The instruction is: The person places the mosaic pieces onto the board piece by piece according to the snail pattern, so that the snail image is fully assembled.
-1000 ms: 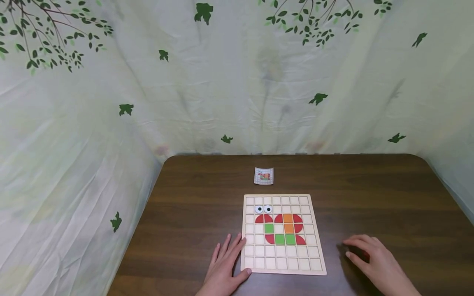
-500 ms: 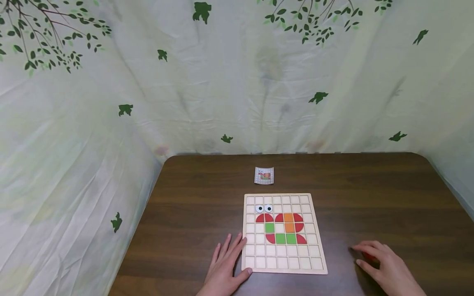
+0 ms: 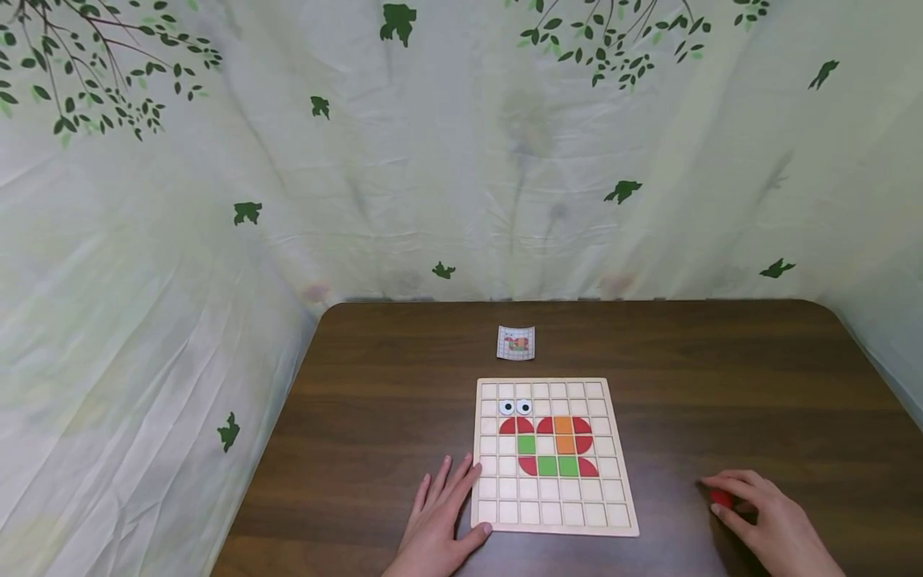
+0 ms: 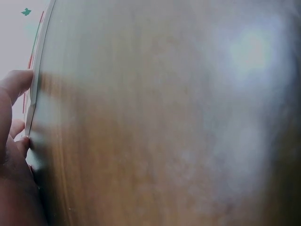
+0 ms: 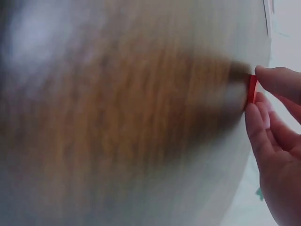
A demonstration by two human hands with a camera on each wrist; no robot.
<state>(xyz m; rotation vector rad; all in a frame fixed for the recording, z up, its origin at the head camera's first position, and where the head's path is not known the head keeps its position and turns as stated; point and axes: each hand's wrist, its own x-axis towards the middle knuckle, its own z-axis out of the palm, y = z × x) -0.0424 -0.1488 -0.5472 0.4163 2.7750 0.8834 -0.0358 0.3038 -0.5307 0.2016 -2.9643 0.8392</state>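
Observation:
My left hand (image 3: 440, 525) lies with fingers spread along the left side of a pale gridded board (image 3: 550, 513); fingertips and thumb touch its edge. On the board are two round eye pieces (image 3: 515, 407), red quarter-round tiles (image 3: 582, 445), green square tiles (image 3: 558, 466) and orange square tiles (image 3: 564, 435). To the right of the board, low over the table, my right hand (image 3: 779, 521) pinches a small red tile (image 3: 721, 499) between thumb and fingers. The right wrist view shows this red tile (image 5: 252, 89) edge-on, its outline partly covered by fingertips.
A small printed card (image 3: 515, 343) with a coloured grid picture lies behind the board. The dark wooden table (image 3: 375, 385) ends at the back against a pale curtain (image 3: 461, 176) with leaf prints.
My right hand has moved to the right and slightly toward me, away from the board, and more of the red tile shows between its fingers. The left hand stays in place.

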